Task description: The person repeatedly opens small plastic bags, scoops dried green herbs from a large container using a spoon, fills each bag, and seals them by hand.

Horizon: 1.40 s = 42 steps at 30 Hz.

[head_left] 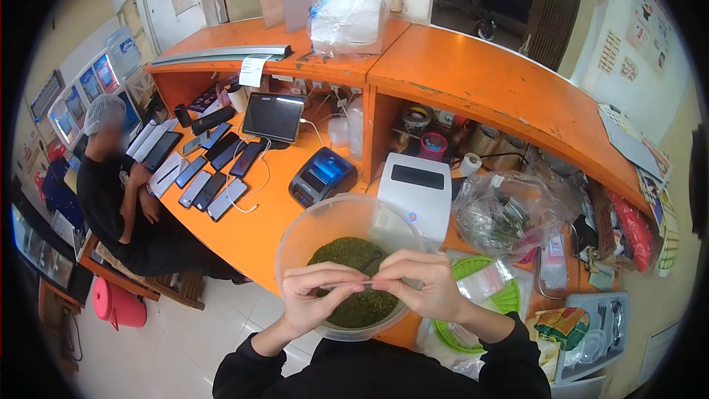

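Observation:
Both hands meet over a clear round plastic tub [295,233] holding finely chopped dark green flakes [343,251]. My left hand [314,297] and my right hand [417,281] pinch a thin, pale small plastic bag [356,283] between thumbs and fingers. It is seen nearly edge-on, and the fingers cover most of it. Behind my right fingertips, a dark spoon-like handle [371,260] lies in the flakes. To the right of the tub, a green round tray [506,299] carries small clear plastic bags [484,283].
A white label printer [413,192] and a black receipt printer [323,177] stand behind the tub. Several phones [210,191] and a tablet [273,117] lie to the left, near a seated person [111,177]. At right are a crumpled plastic bag [509,210] and a grey cutlery bin [617,340].

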Each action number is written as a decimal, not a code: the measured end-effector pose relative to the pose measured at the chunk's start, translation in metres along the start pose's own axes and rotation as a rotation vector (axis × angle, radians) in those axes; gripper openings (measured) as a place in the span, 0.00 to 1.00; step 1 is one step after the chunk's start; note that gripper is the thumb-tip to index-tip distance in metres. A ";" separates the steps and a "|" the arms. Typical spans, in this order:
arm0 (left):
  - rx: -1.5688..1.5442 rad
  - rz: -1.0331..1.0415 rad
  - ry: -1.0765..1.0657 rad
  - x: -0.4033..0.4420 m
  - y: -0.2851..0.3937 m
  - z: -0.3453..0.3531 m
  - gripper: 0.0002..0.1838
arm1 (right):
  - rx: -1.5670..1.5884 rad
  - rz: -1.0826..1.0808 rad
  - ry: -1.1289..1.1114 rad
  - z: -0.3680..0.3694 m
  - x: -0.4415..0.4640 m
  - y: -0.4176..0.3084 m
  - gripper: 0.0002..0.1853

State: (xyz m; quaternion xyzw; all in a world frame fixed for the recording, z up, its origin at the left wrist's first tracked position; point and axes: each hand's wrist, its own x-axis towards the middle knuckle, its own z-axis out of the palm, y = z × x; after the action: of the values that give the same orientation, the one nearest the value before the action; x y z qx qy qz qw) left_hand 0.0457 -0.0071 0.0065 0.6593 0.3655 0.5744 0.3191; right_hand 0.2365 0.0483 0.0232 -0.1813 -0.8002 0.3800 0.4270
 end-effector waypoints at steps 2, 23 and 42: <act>0.014 0.019 0.027 -0.002 0.004 0.001 0.05 | -0.023 -0.039 0.004 0.003 -0.001 -0.004 0.03; 0.246 -0.198 -0.222 -0.010 -0.010 -0.003 0.40 | -0.364 0.212 0.365 -0.075 -0.031 0.031 0.09; 0.441 -0.264 -0.133 -0.005 -0.003 -0.011 0.28 | -0.673 1.006 0.296 -0.116 -0.265 0.114 0.13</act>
State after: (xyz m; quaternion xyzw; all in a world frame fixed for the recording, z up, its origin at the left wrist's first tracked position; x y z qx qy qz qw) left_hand 0.0335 -0.0096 0.0025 0.6959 0.5427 0.3896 0.2633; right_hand 0.4785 0.0114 -0.1678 -0.7113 -0.6252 0.2326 0.2215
